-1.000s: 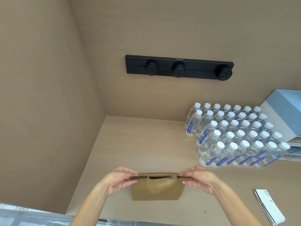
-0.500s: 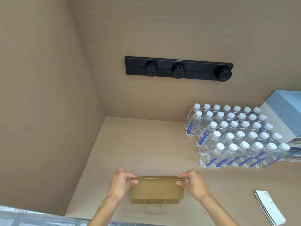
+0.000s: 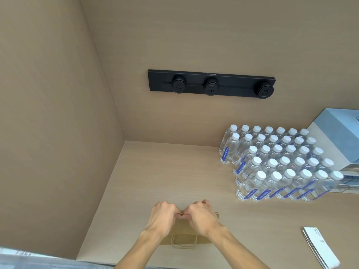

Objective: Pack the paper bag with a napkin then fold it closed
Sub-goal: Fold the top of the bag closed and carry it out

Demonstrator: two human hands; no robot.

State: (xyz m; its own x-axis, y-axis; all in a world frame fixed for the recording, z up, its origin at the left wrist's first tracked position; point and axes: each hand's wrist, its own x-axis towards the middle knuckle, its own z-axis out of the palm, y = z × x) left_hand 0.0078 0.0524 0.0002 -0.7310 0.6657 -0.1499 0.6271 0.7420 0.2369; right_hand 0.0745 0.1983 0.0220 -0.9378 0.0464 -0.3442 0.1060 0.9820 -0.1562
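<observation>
While lying flat on the pale wood-grain counter [image 3: 155, 171], near its front edge: brown paper bag [image 3: 186, 232], matte, rectangular, twisted-cord handle [image 3: 183, 245] looped toward the viewer. Pinched along the folded top edge by left hand [image 3: 162, 218] and right hand [image 3: 202, 216], fingers curled, knuckles side by side

Paper bag [image 3: 185, 232] flat on table [image 3: 155, 171], under my left hand [image 3: 164, 218] and right hand [image 3: 202, 216]. Bottles [image 3: 281, 164] behind-right of bag, socket strip [image 3: 211, 83] on wall behind it, napkins [image 3: 318, 247] right.
</observation>
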